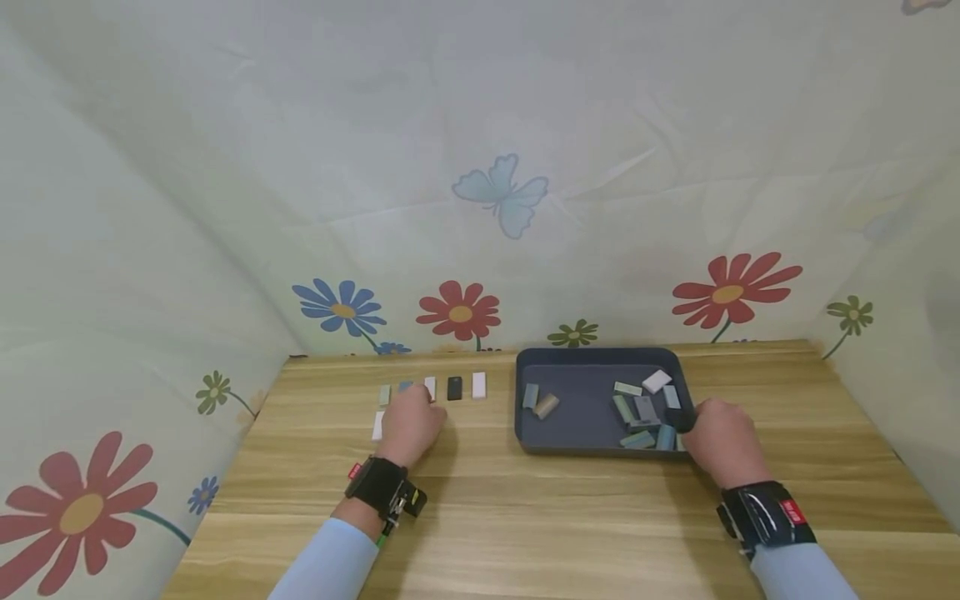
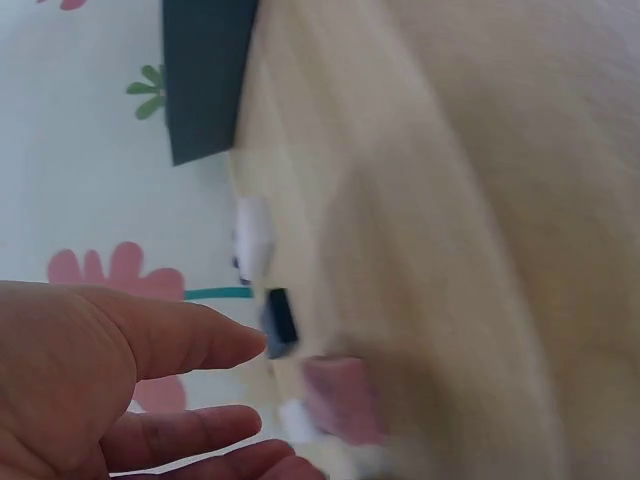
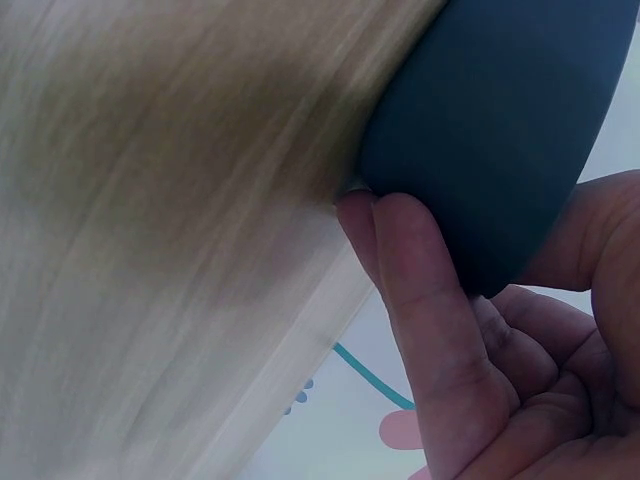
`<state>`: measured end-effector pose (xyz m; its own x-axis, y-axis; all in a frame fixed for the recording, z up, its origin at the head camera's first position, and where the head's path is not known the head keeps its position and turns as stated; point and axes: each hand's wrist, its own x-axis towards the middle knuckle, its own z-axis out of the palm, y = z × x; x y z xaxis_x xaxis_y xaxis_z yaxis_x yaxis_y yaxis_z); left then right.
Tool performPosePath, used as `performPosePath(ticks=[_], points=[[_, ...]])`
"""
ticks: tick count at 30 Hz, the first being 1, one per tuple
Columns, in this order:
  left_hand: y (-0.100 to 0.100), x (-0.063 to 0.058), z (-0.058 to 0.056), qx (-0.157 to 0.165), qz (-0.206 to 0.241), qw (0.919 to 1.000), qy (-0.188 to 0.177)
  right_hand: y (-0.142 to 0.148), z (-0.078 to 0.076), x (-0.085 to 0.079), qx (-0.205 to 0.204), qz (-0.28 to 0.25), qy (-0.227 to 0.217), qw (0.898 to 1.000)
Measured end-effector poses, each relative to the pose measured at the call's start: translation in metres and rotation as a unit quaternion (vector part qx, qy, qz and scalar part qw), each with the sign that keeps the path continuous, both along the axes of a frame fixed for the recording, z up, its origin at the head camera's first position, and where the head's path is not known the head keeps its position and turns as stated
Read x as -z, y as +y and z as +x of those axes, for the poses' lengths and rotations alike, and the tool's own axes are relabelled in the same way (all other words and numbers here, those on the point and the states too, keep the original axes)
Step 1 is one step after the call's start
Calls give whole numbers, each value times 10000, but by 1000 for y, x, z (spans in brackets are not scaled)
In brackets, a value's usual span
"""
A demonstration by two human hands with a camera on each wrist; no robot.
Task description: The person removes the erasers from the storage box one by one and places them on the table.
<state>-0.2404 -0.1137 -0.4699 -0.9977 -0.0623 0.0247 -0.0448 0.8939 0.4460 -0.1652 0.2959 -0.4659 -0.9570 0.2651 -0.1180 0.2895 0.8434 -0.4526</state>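
Note:
My left hand [image 1: 411,425] is over a row of small rectangular blocks on the table. Its thumb and fingers [image 2: 215,340] are apart in the left wrist view, with a pinkish block [image 2: 342,398] just beyond the fingertips. Around it in the head view lie a green block [image 1: 385,396], a partly covered blue block [image 1: 406,386], white blocks [image 1: 479,385] and a black block [image 1: 454,388]. My right hand [image 1: 726,442] grips the near right corner of a dark grey tray [image 1: 570,356], fingers against the outer wall and thumb at the other side. Several blocks [image 1: 643,408] lie in the tray.
The wooden table [image 1: 540,517] meets a pale curtain [image 1: 600,250] printed with flowers and a butterfly along its back edge. At the tray's left side lie a bluish block [image 1: 531,395] and a tan block [image 1: 547,406].

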Motion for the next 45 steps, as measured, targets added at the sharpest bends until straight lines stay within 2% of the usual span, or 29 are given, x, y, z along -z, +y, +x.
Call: performPosePath(ticks=[5, 10, 14, 17, 22, 28, 36, 40, 45], points=[[14, -14, -5, 323, -75, 9984, 460, 1, 0, -1, 83, -8, -80, 9999], [42, -28, -4, 1017, 70, 9913, 834, 1, 0, 0, 84, -36, -64, 9999], [73, -39, 1, 1589, 378, 9840, 719, 1, 1, 2, 78, -48, -59, 9999], [98, -42, 4, 1950, 352, 9783, 598, 1, 1, 3, 100, -63, -93, 9999], [133, -36, 8, 2388, -110, 9704, 353, 1, 2, 4, 92, -46, -124, 9999], [157, -21, 3, 2701, -758, 9597, 180, -3, 2, 7, 72, -40, -92, 9999], [165, -4, -1, 3065, -1488, 9401, 149, -3, 0, 5, -72, -24, 16, 10000], [166, -4, 1, 3147, -1604, 9353, 227, 0, -1, 3, -62, -24, 44, 10000], [169, -7, 5, 3129, -1749, 9330, 317, 2, -2, 3, -44, 32, 93, 9999]])
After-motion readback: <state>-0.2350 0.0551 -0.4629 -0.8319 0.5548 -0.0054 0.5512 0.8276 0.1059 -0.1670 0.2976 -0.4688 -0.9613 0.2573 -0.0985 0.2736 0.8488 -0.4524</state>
